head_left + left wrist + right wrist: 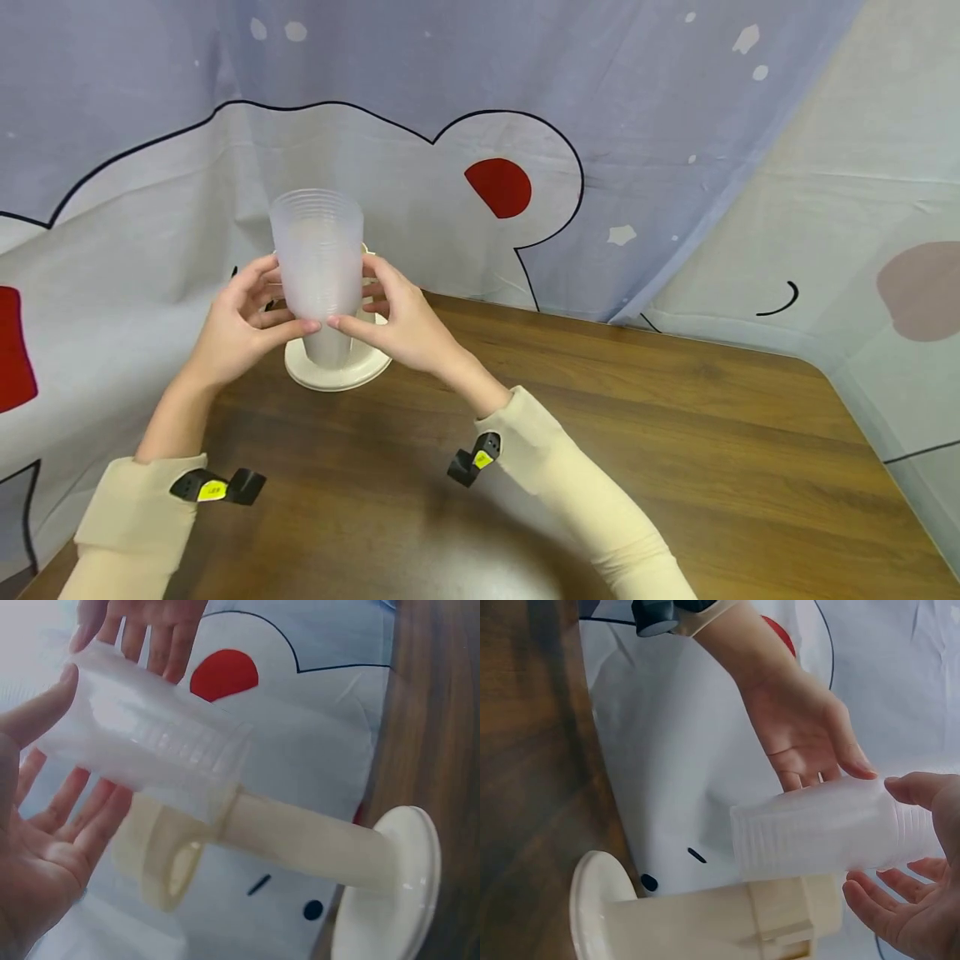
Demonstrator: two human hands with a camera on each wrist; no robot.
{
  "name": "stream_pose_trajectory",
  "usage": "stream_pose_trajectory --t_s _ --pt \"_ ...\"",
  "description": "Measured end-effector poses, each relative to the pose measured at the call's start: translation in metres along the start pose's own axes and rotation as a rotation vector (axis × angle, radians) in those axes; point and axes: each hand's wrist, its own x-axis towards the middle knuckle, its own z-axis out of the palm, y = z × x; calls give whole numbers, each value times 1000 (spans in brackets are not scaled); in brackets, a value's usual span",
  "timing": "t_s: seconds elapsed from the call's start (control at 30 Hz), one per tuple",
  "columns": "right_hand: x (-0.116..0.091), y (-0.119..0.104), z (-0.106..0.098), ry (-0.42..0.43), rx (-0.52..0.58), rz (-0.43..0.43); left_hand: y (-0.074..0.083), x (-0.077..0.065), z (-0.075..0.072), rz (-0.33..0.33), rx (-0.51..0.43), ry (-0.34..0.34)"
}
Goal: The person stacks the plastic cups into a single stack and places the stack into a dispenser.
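Observation:
Both hands hold a stack of translucent plastic cups (318,242) between them, one hand on each side. My left hand (240,321) has its thumb on the near face and its fingers round the left side. From the right, my right hand (405,321) grips the stack, its thumb tip close to the left thumb. A cream stand (307,840) has an upright column, a round base (369,363) on the table and a loop-shaped part (176,870) near its top. In the left wrist view the stack's ridged end (229,761) overlaps the column's top.
A brown wood-grain table (637,467) lies under the arms. Behind and beside it hangs a patterned cloth (420,217) with cartoon outlines and red shapes. The stand is close to the cloth at the table's back left.

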Motion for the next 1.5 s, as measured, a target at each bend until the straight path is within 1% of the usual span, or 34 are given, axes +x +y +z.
stream_pose_trajectory --t_s 0.07,0.2,0.33,0.5,0.73,0.8,0.9,1.03,1.23,1.27,1.37,1.47,1.5 --pt "4 -3 -5 -2 -8 9 6 6 1 -11 37 9" --pt "12 -11 -14 0 -33 25 16 16 2 -15 65 21" --pt "19 -16 -20 10 -31 27 23 26 1 -16 103 23" --pt "28 -20 -26 23 0 32 29 35 0 -33 153 37" --pt "44 -26 -32 62 66 33 36 52 -3 -6 120 45" --pt "49 -27 -33 66 72 33 38 57 -4 0 133 54" --pt "56 -28 -36 56 57 39 41 62 -6 1 179 71" --pt "65 -30 -41 35 33 60 43 69 -9 0 180 77" --pt "78 -35 -48 32 43 84 46 82 -12 -1 191 96" --pt "80 -36 -49 34 49 88 47 84 -11 2 207 101" --pt "85 -39 -52 37 74 99 49 90 -11 -4 202 112" --pt "90 -40 -54 44 108 114 51 95 -11 -3 232 117" --pt "92 -40 -54 46 117 117 51 96 -11 -11 234 118"
